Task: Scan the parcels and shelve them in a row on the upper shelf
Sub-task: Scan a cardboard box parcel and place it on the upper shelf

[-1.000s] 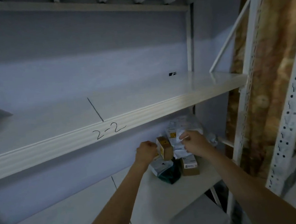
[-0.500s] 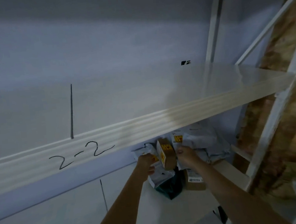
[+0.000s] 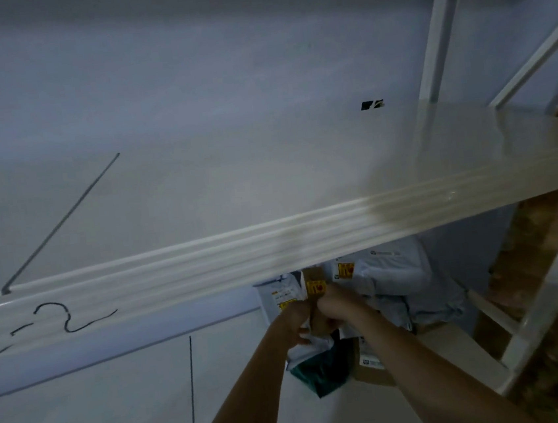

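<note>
A small brown box [image 3: 314, 285] with a yellow label stands upright in a pile of parcels on the lower shelf [image 3: 119, 410], just under the upper shelf's front lip. My left hand [image 3: 294, 318] and my right hand [image 3: 337, 303] both grip it from either side, fingers curled. Around it lie white mailer bags [image 3: 390, 268], a dark green bag [image 3: 322, 372] and another brown box [image 3: 369, 363]. The upper shelf [image 3: 200, 192], marked "2-2" on its edge, shows no parcels in this view.
A white upright post [image 3: 436, 22] and a diagonal brace [image 3: 537, 60] bound the upper shelf at the right. A second white rack post [image 3: 551, 293] stands at the lower right before a brown patterned wall. Black divider lines are drawn on both shelves.
The view has moved closer and tilted up over the upper shelf. My two hands have drawn together onto the small brown box; the right hand left the white bags.
</note>
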Motion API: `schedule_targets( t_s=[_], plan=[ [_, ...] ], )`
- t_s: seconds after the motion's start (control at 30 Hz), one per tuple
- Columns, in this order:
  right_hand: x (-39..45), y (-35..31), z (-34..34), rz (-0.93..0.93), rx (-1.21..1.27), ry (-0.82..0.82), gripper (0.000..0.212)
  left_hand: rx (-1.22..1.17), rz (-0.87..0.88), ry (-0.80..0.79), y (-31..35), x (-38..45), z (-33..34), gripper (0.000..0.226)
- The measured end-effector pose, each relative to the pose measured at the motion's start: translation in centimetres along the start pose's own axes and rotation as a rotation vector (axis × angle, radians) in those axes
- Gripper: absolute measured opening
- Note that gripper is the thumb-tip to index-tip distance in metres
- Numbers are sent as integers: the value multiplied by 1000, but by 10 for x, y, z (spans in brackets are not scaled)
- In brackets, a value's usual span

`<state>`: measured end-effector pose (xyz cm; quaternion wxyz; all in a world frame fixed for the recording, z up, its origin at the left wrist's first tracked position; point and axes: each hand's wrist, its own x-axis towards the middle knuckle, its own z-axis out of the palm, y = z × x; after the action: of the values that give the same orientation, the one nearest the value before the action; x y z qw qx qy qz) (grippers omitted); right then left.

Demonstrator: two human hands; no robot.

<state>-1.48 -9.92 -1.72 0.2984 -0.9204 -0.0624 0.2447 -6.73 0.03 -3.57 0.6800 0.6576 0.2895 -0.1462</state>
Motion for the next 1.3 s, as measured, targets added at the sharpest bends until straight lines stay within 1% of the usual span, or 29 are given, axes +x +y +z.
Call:
schedule_targets(
  t_s=[0.07, 0.13, 0.23, 0.3, 0.4, 0.5, 0.57, 0.63, 0.7, 0.73, 0.77, 0.83, 0.9, 0.93, 1.0, 1.17, 1.23, 1.3],
  plan=[
    [4, 0, -1, -10, 24, -21, 16, 52, 14, 20, 0, 4, 4, 36],
    [11, 1, -1, 1, 79, -38, 15, 77, 41, 42, 1, 10, 7, 35],
    [19, 3, 0, 37, 228, -34, 18, 51, 112, 89, 7, 5, 6, 31],
    [23, 5, 2, 56, 355, -29, 23, -7, 157, 109, 7, 3, 1, 25],
    [29, 11, 5, 72, 501, -58, 37, -21, 169, 85, -1, 2, -11, 37],
    [35, 16, 11, 73, 636, -132, 45, -74, 200, 50, -18, -6, -23, 41],
    [33, 14, 19, 44, 719, -215, 52, -40, 283, 51, -29, -11, -32, 51],
    [26, 10, 30, 11, 705, -277, 62, 20, 328, 43, -35, -20, -40, 70],
    [21, 6, 43, -66, 723, -314, 57, 78, 310, 49, -38, -29, -49, 90],
    [17, 3, 50, -98, 750, -323, 55, 93, 297, 39, -41, -32, -54, 96],
    [13, 0, 55, -108, 775, -334, 52, 106, 282, 40, -43, -36, -58, 98],
    [3, -3, 64, -118, 793, -372, 42, 84, 239, 90, -52, -45, -74, 88],
    [-8, -7, 74, -139, 792, -444, 28, -4, 184, 145, -62, -57, -95, 70],
    [-13, -9, 81, -154, 783, -470, 29, -33, 163, 164, -67, -66, -106, 63],
    [-25, -19, 98, -170, 777, -529, 38, -62, 154, 189, -80, -84, -130, 55],
    [-70, -68, 146, -213, 717, -614, 37, -136, 200, 279, -111, -139, -187, 44],
    [-91, -92, 169, -240, 688, -633, 36, -147, 222, 306, -126, -162, -215, 45],
    [-112, -114, 198, -258, 676, -648, 33, -150, 239, 330, -144, -186, -246, 50]
  ],
)
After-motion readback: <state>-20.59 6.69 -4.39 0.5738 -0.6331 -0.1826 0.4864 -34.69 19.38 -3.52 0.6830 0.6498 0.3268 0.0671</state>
